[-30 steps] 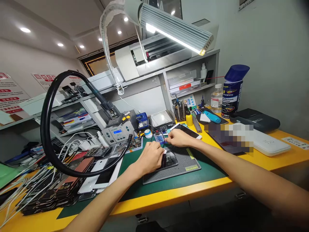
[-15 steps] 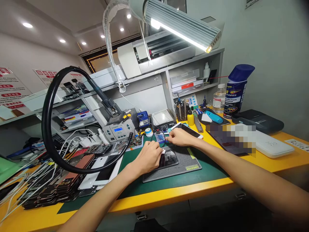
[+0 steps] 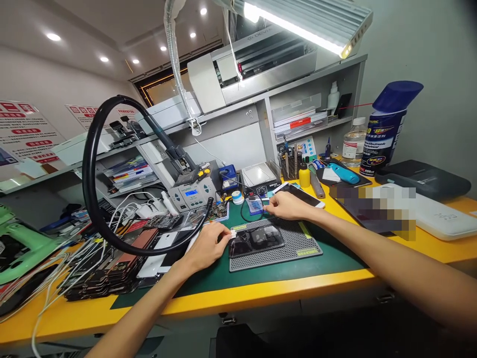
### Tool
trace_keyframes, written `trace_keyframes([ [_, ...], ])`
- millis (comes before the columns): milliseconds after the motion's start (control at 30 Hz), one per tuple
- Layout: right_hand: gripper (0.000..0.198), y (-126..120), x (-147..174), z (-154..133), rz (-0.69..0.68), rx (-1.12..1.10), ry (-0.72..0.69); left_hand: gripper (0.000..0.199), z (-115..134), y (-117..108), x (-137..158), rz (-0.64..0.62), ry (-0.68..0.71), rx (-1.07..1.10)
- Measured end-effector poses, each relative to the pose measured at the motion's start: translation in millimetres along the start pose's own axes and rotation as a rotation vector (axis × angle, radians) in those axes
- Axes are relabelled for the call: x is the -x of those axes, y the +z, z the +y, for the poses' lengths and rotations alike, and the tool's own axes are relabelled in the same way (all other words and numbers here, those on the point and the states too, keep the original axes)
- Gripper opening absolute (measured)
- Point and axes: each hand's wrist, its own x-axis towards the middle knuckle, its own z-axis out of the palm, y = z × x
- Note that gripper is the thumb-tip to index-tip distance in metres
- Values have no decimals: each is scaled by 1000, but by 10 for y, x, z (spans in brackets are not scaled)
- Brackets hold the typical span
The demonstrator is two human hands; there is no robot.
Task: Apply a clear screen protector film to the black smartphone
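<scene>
A dark glossy phone (image 3: 261, 238) lies on a grey perforated mat (image 3: 268, 261), over the green work mat. At the phone's left end, the thumb and forefinger of my left hand (image 3: 208, 248) pinch a small white piece (image 3: 233, 233). My right hand (image 3: 286, 205) is beyond the phone, its fingers closed together beside a small blue box (image 3: 255, 205). A thin black cable (image 3: 243, 215) loops to those fingertips, and what they hold is hidden. Just behind that hand rests a white-framed phone (image 3: 318, 203).
Stacked phone parts (image 3: 108, 273) and white cables lie left, under a thick black hose (image 3: 87, 184) from the hot-air station (image 3: 194, 196). A yellow bottle (image 3: 304, 176), a blue spray can (image 3: 383, 141) and a white power bank (image 3: 443, 219) stand or lie right. A lamp (image 3: 309, 30) hangs overhead.
My left hand has drawn back left from the phone, uncovering more of it and the white piece. My right hand stays by the blue box. The view has shifted slightly.
</scene>
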Motion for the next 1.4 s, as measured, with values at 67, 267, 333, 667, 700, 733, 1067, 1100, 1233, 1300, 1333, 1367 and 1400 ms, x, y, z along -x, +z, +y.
trace_keyframes([
  [67,37,3,0,3,2,1,-4,20,3,0,25,-5,-26,42],
  [267,38,7,2,7,0,-5,-6,19,122,-84,192,-77,-67,124],
  [333,39,10,3,4,0,-6,-3,19,159,-107,242,-103,-70,148],
  [667,40,-16,22,-23,-14,0,-9,16,28,-7,43,-58,-43,98],
  [700,40,-18,24,-25,-15,0,-7,16,22,-5,43,-55,-43,98],
  [733,40,-20,25,-28,-16,1,-4,16,25,-8,56,-57,-43,97],
  [1067,37,-8,10,-35,-26,11,27,16,210,-105,353,-114,108,56],
  [1100,37,-7,10,-35,-27,13,28,16,213,-102,357,-111,125,49],
  [1233,37,-12,14,-44,-24,24,33,14,244,-84,309,-101,177,3],
  [1300,37,-14,17,-48,-24,27,31,14,295,-71,252,-104,207,-31],
  [1333,37,-14,17,-49,-24,29,30,14,332,-61,218,-104,225,-48],
  [1367,37,-14,17,-49,-22,31,27,14,375,-48,180,-103,245,-65],
  [1400,37,-12,16,-49,-20,33,25,15,423,-31,140,-99,265,-79],
])
